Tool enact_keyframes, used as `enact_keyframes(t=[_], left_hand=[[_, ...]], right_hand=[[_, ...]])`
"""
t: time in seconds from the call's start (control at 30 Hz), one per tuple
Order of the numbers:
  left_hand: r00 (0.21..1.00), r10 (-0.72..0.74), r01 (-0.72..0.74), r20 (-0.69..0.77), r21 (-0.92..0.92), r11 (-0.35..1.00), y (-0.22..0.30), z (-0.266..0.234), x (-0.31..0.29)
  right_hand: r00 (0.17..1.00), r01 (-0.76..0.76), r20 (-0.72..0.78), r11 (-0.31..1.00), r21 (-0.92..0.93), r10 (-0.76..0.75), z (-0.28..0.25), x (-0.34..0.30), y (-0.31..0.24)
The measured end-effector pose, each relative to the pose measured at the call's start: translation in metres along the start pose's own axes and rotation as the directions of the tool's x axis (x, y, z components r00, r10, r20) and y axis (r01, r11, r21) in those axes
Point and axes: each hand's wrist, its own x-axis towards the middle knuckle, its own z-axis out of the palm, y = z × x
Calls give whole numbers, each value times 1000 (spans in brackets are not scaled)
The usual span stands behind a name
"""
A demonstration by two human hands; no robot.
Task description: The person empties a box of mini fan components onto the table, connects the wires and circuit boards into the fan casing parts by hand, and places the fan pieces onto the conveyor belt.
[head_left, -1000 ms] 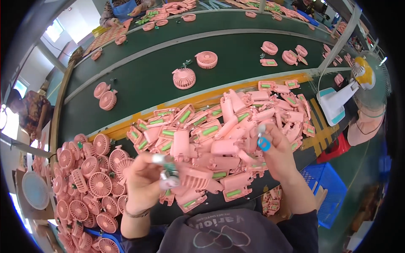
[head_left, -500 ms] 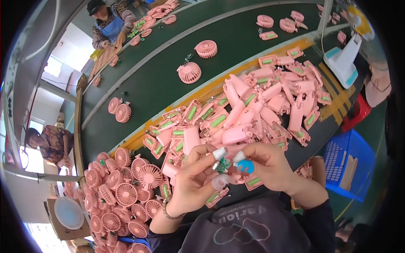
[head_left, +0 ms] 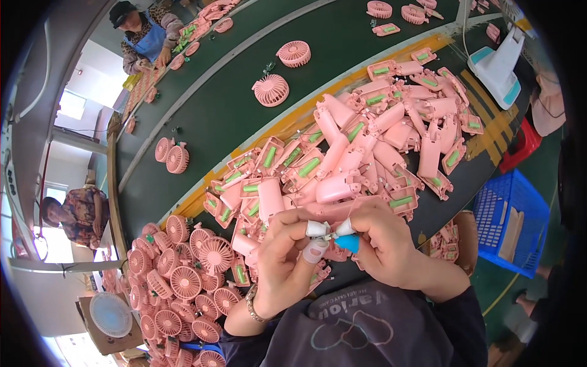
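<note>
Close in front of my chest, my left hand (head_left: 284,248) pinches a small circuit board (head_left: 327,236) between thumb and finger, both tips wrapped in white. The board is seen nearly edge-on and mostly covered by fingertips. From the other side, my right hand (head_left: 388,248) closes its white-wrapped finger and blue-capped thumb at the board's edge. What lies between those two tips is hidden. Just beyond my hands spreads a heap of pink handle shells (head_left: 333,188), many with green cylindrical cells (head_left: 309,167). Pink round fan heads (head_left: 185,282) are piled to the left of my left forearm.
A green conveyor belt (head_left: 214,116) runs past the heap, carrying a few fan heads (head_left: 271,90). Right of me are a blue plastic basket (head_left: 520,244), a cardboard box (head_left: 467,244) and a red stool (head_left: 523,147). One person (head_left: 147,40) works across the belt; another (head_left: 79,214) is at left.
The circuit board has turned from showing its green face to nearly edge-on. My right finger and thumb have come together against it. The whole view has shifted slightly.
</note>
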Motion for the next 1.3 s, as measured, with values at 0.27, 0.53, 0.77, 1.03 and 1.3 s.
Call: enact_keyframes(t=[0.27,0.53,0.77,1.03,1.3], left_hand=[[997,67,-81,49,412,907,14,-7,9],[961,196,-276,196,640,717,30,-12,13],[946,227,-324,231,653,684,28,-17,9],[993,57,-99,101,481,871,29,-25,-1],[975,119,-206,189,556,806,40,-24,11]], right_hand=[[984,176,33,977,-122,-173,-10,7,7],[945,294,202,939,-176,-258,-27,25,-2],[924,293,305,940,-173,-231,-28,28,-4],[988,74,125,987,145,-93,13,5,11],[961,275,-6,960,60,-275,3,10,5]])
